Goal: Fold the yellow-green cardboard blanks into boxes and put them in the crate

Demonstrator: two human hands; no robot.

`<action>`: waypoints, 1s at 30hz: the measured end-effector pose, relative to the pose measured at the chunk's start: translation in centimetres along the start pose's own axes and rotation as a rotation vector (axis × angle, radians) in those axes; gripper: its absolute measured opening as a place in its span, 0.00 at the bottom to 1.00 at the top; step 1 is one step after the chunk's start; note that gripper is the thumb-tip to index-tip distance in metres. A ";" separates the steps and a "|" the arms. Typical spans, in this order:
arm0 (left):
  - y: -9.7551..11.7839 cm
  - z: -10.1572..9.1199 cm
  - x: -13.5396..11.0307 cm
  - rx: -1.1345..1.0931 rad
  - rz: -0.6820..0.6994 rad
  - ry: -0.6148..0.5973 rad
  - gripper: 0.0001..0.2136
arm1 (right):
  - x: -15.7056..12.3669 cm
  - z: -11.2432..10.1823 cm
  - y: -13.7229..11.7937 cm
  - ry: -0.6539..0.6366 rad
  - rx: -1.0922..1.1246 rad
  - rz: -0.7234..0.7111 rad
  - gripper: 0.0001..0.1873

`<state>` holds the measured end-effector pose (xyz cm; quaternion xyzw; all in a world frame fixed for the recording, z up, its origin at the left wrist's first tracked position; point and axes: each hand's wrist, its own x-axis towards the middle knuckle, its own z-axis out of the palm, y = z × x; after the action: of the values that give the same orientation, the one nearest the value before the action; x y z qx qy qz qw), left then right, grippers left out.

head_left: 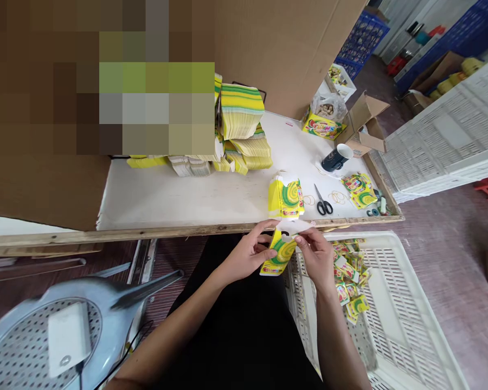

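Between my hands, over my lap at the table's front edge, is a small yellow and green printed carton (282, 252) with a white flap raised at its top. My left hand (254, 252) grips its left side, thumb across the printed face. At the upper right, the fingers of my right hand (315, 249) pinch the carton's edge by the flap. Just beyond, a stack of similar flat cartons (285, 196) stands on the white table (179, 200). Black-handled scissors (322, 201) lie to the right of that stack.
Bundles of flat cartons (242, 111) are piled at the back. A dark mug (336, 158), loose printed cartons (360, 189) and a box with a bag of nuts (323, 120) are at right. Below, a white crate (390, 287) holds filled cartons. A grey chair (106, 303) stands left.
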<state>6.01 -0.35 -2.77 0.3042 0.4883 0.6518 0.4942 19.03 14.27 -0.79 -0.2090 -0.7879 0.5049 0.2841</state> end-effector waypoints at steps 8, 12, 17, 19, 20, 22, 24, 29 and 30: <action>-0.9 0.5 0.2 0.094 0.102 0.136 0.23 | 0.0 -1.4 -1.2 -0.194 -0.137 0.091 0.24; -0.9 0.8 0.0 0.056 0.091 0.112 0.22 | 0.2 -0.6 -1.4 -0.188 -0.130 0.254 0.21; -0.7 0.9 0.1 -0.036 0.033 0.090 0.24 | 0.5 0.2 -1.6 -0.128 -0.203 0.253 0.17; -0.4 0.9 0.2 -0.093 0.023 0.114 0.25 | 0.5 0.3 -1.8 -0.136 -0.207 0.235 0.17; -0.3 0.9 0.3 -0.120 0.020 0.127 0.26 | 0.5 0.3 -1.8 -0.147 -0.209 0.225 0.17; -0.1 0.8 0.4 -0.154 0.017 0.142 0.27 | 0.5 0.3 -1.8 -0.156 -0.217 0.205 0.18; -0.2 0.8 0.5 -0.164 0.016 0.139 0.28 | 0.4 0.3 -1.5 -0.105 -0.231 0.179 0.17; -0.8 2.3 0.6 -0.109 0.052 0.134 0.26 | -0.2 0.0 -0.9 0.003 -0.148 0.079 0.12; -0.9 2.7 0.7 -0.094 0.071 0.124 0.26 | -0.3 -0.4 -1.0 0.020 -0.149 0.057 0.11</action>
<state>8.45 1.23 -2.77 0.2569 0.4757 0.7087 0.4532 19.51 13.95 0.19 -0.2569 -0.8141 0.4507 0.2611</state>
